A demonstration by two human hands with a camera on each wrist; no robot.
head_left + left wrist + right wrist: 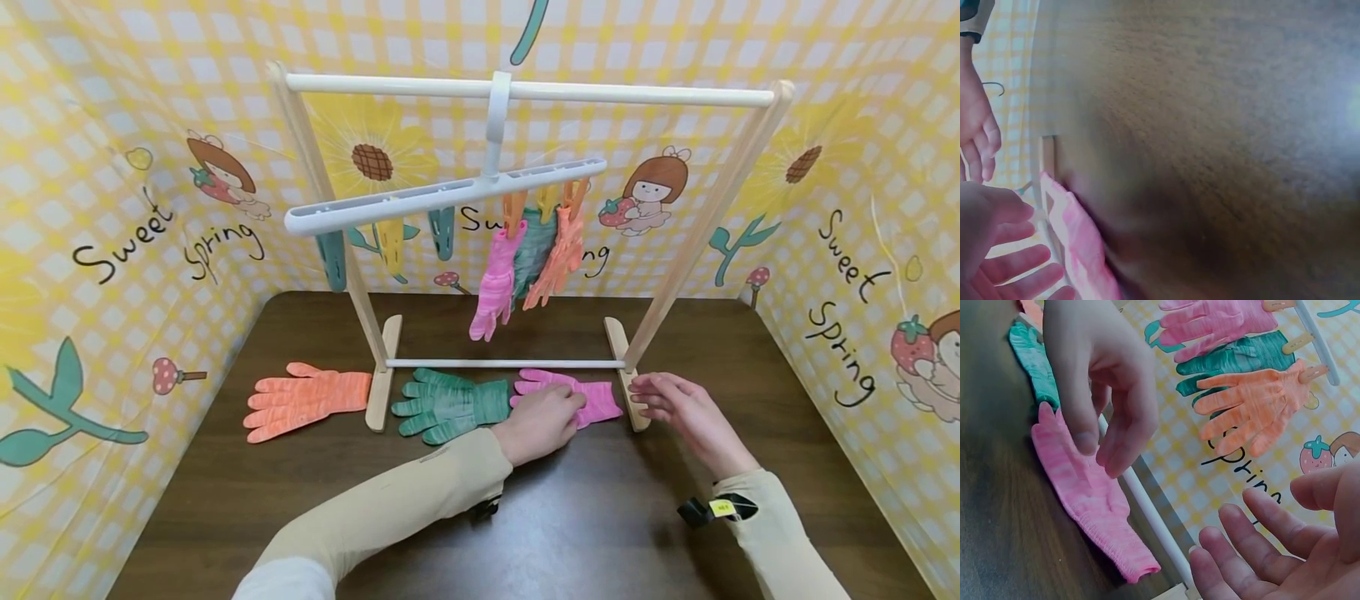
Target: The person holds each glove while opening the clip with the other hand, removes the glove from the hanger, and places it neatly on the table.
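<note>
My left hand [542, 421] is over the pink glove [600, 400] that lies flat on the table, covering part of it in the head view. Its fingers [1124, 437] are loosely bent and hold nothing. To the right, my right hand [686, 412] is held near the rack's right foot, its fingers [1241, 528] spread a little and nothing in them. Left of the pink glove lie a green glove [450, 406] and, beyond the rack's left foot, an orange glove [309, 402].
A wooden rack with a white top rail [637, 90] carries a tilted grey hanger [442, 193]. From its right half hang a pink glove [495, 283], a green glove [534, 250] and an orange glove [558, 258], clipped with pegs. Bare pegs [392, 246] hang on the left half.
</note>
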